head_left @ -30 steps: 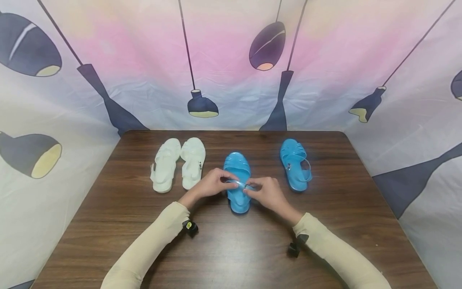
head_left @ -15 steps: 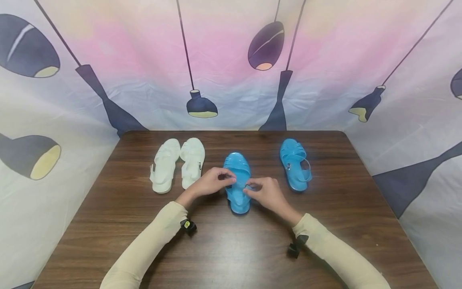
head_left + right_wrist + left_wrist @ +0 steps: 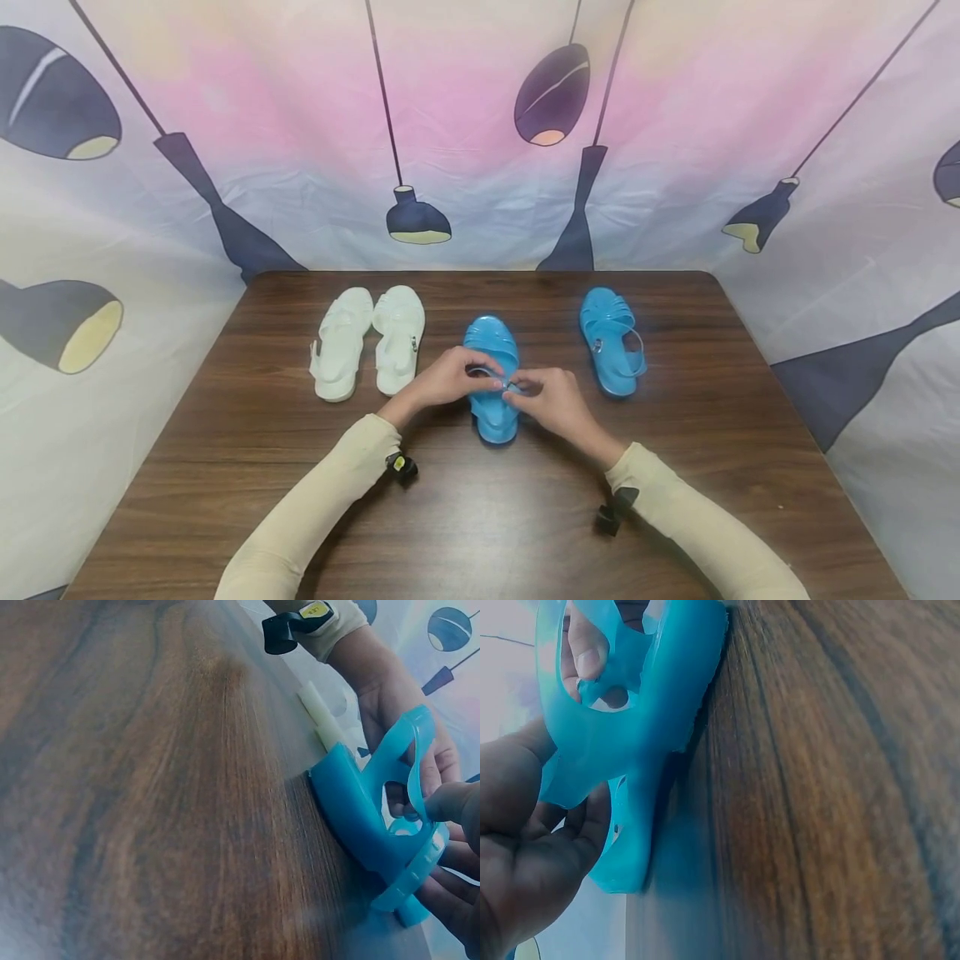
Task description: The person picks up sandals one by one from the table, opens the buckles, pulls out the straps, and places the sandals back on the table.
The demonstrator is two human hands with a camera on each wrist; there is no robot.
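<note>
A blue jelly sandal [image 3: 491, 412] lies on the table, toe pointing away, between my two hands. My left hand [image 3: 450, 377] reaches in from the left and pinches its ankle strap between thumb and fingers. From the other side, my right hand [image 3: 557, 398] pinches the strap by the buckle, fingertips close to the left ones. In the right wrist view, the looped strap [image 3: 415, 769] rises above the sole, with the right thumb against it. The left wrist view shows the sandal's side wall [image 3: 641, 757] beside the left fingers; the buckle is mostly hidden.
A second blue sandal [image 3: 617, 362] stands to the right, its strap looped outward. Two pale white sandals [image 3: 339, 358] sit side by side at the left. Under them is a dark wood table [image 3: 480, 517], and a lamp-patterned cloth [image 3: 315, 192] hangs behind it.
My left hand draws back slightly from the strap half a second ago, then comes right again, its fingertips now at the right hand's. The right hand stays nearly still.
</note>
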